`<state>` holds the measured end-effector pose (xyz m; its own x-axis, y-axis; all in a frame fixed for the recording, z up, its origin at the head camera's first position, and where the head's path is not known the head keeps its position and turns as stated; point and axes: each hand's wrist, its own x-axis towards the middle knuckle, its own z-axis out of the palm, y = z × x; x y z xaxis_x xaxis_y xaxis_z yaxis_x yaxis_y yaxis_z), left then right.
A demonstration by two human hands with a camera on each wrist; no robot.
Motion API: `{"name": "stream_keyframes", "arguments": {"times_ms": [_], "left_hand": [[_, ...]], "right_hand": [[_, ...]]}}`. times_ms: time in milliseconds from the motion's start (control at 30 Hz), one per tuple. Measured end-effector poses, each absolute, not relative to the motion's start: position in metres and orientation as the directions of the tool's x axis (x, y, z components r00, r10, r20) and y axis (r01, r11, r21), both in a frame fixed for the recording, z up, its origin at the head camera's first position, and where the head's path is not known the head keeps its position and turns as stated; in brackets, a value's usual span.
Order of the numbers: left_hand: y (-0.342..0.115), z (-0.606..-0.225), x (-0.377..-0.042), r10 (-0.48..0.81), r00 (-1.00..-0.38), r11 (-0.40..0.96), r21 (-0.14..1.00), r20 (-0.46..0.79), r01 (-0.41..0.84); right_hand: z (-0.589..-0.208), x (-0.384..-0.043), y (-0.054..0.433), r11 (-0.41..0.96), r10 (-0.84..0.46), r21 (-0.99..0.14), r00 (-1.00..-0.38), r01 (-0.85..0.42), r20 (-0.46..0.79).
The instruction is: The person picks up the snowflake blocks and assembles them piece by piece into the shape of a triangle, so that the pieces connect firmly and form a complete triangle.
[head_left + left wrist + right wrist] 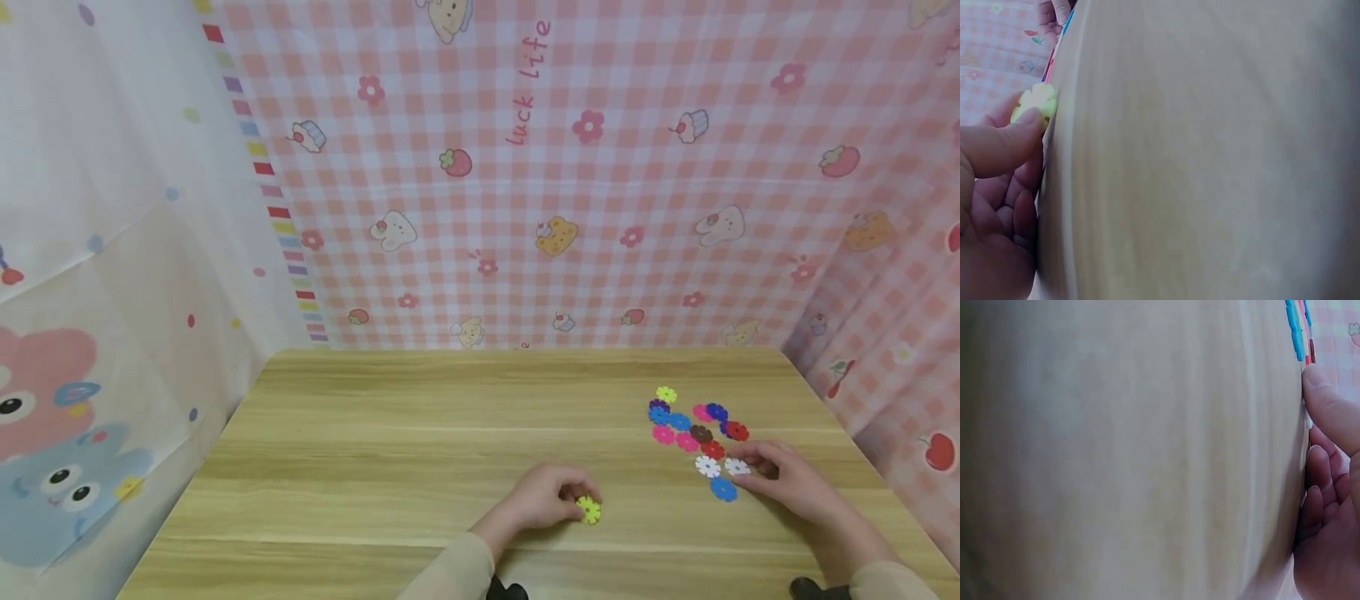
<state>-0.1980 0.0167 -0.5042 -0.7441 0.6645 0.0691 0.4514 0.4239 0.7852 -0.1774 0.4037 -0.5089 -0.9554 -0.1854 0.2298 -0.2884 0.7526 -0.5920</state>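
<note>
A yellow-green flower-shaped disc [588, 509] stands on edge on the wooden table [420, 433], pinched by my left hand [579, 498] near the front middle. In the left wrist view the thumb [1004, 147] presses on that disc [1038, 100]. My right hand [752, 468] lies at the front right, its fingertips pinching a white flower disc [737, 467] at the near end of a cluster of coloured discs [690, 425]. From the right wrist view the thumb [1329, 406] is against the table top with the other fingers curled below it.
Several flower discs in blue, pink, red, brown, purple and yellow lie flat in the cluster, with another white one [707, 465] and a blue one [723, 489] beside my right hand. Pink checked cloth [600, 208] walls the back and right, a cartoon curtain [97, 333] the left.
</note>
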Motion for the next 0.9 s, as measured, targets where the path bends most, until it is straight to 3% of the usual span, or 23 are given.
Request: {"name": "stream_keyframes", "arguments": {"times_ms": [367,733,900], "left_hand": [[0.002,-0.505,-0.193,0.609,-0.791,0.341,0.882,0.057,0.326],[-0.013,-0.501,-0.194,0.524,-0.847,0.26,0.929,0.093,0.263],[-0.018,-0.5,-0.199,0.458,-0.885,0.229,0.95,0.087,0.212]], "right_hand": [[-0.512,-0.18,0.406,0.74,-0.213,-0.587,-0.942,-0.328,0.257],[-0.51,-0.18,0.407,0.76,-0.129,-0.614,-0.975,-0.214,0.179],[-0.508,-0.181,0.406,0.767,-0.093,-0.609,-0.974,-0.202,0.206]]}}
